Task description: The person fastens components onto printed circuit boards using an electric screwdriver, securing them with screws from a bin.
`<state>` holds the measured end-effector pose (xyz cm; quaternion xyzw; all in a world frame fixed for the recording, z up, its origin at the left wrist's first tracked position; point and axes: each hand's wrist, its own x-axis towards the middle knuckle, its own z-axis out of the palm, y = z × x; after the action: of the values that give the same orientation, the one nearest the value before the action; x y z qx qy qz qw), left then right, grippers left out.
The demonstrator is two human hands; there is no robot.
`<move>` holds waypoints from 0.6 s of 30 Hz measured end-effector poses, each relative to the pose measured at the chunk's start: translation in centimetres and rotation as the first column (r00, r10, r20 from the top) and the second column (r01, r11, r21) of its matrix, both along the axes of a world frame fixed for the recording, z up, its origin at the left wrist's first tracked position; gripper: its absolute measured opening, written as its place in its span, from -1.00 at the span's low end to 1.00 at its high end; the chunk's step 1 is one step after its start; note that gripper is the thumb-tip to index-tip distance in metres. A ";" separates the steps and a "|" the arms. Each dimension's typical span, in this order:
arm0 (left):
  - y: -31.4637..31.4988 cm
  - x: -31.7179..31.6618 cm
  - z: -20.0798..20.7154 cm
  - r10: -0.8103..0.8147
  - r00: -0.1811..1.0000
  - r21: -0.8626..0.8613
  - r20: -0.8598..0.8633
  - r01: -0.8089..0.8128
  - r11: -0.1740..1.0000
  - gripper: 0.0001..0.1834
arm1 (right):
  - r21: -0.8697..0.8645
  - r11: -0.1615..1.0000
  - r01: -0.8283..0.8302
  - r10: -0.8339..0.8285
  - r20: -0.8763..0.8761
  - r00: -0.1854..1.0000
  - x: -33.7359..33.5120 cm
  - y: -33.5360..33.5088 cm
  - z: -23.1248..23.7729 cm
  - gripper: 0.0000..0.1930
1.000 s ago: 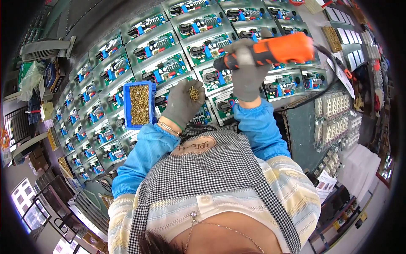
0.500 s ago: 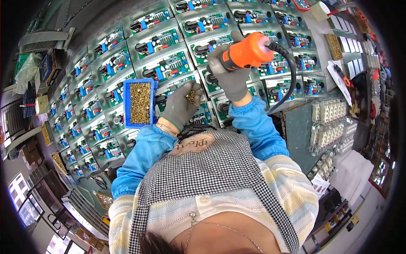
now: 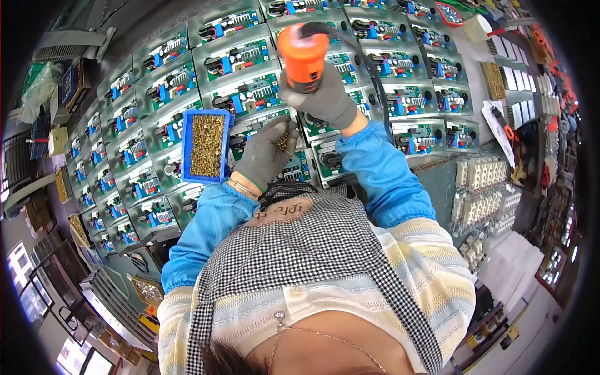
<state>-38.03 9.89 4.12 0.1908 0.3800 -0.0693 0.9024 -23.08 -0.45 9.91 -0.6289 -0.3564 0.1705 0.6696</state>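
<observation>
Head view of a counter [image 3: 437,181] covered in rows of grey metal trays holding green circuit boards [image 3: 244,97] with blue and black components. Toward the left part of the counter, a shallow blue rectangular plastic tray filled with small brass-coloured screws [image 3: 207,145] rests on top of the boards. Just to its right, the left hand [image 3: 267,155], in a grey knit glove with a blue sleeve cover, hangs over the boards with its grip curled narrowly around a small cluster of the same brass screws [image 3: 282,141] at the fingertips. Further right and nearer the far edge, the right hand [image 3: 325,100], gloved alike, has its grip closed around the body of an orange-and-black electric screwdriver [image 3: 304,53], held upright with the orange end toward the camera and a black cable [image 3: 369,69] arching off to the right. At the counter's right edge stand stacks of pale plastic parts [image 3: 481,187].
</observation>
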 end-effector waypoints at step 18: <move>-0.8 0.9 -0.7 -0.037 0.995 -0.133 0.096 0.050 0.990 -0.68 | 0.515 0.799 0.309 -0.200 -0.256 0.946 -0.6 -5.6 3.4 -0.25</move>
<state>-37.12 9.04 3.44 0.1407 0.3278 -0.1056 0.9282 -23.67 -6.01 13.32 -0.4336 -0.2370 0.0281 0.8689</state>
